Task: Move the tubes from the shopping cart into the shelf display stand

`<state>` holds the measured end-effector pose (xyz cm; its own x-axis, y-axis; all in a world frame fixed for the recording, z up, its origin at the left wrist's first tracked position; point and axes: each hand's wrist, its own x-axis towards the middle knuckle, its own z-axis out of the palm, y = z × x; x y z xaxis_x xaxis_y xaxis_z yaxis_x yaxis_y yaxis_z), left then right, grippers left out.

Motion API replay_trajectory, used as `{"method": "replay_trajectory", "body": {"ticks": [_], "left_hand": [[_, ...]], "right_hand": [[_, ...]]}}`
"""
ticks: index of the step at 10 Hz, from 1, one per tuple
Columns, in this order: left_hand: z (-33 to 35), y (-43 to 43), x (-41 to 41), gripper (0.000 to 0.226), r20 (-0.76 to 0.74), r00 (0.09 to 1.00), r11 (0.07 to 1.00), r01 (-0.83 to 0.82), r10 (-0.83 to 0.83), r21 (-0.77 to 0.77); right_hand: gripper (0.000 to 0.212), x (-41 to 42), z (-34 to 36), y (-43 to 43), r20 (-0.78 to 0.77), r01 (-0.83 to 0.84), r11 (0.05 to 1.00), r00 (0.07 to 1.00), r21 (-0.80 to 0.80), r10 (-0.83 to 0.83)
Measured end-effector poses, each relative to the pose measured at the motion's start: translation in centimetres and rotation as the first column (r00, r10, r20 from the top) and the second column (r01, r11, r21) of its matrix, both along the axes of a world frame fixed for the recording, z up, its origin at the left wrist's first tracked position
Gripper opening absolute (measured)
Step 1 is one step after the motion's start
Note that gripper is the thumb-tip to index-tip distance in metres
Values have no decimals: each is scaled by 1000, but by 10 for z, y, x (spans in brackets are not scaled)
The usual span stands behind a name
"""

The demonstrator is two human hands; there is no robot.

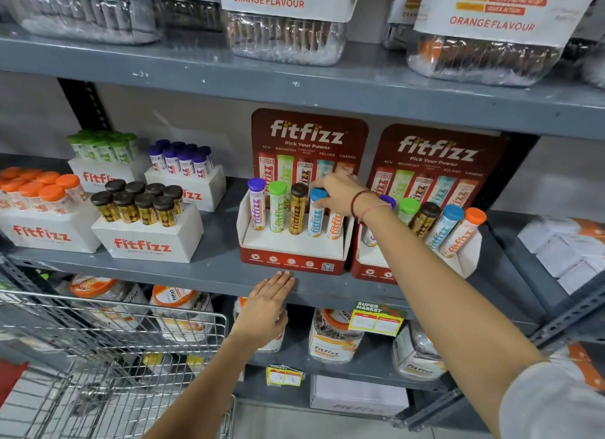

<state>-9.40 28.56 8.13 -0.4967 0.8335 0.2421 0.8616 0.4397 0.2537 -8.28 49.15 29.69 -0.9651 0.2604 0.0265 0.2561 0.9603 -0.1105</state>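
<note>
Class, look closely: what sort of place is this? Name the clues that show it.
Most likely a supermarket aisle: grey metal shelving stocked with branded tubes in a display stand, a "Super Market" price tag clipped to a shelf edge, and a wire shopping cart.

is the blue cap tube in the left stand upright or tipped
Roughly upright: the blue cap tube stands in the left stand, with the right hand on its cap.
</note>
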Motion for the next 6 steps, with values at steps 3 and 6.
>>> {"method": "replay_trajectory", "body": {"ticks": [3,6], "left_hand": [[4,0,2,61,13,1000,999,-8,9,-47],[39,7,0,56,136,990,997,-23,32,-71]], "right_hand": [[43,2,-2,-5,-5,14,999,1000,30,-14],[36,38,-6,-20,-400,-4,998,916,-67,-23]]}}
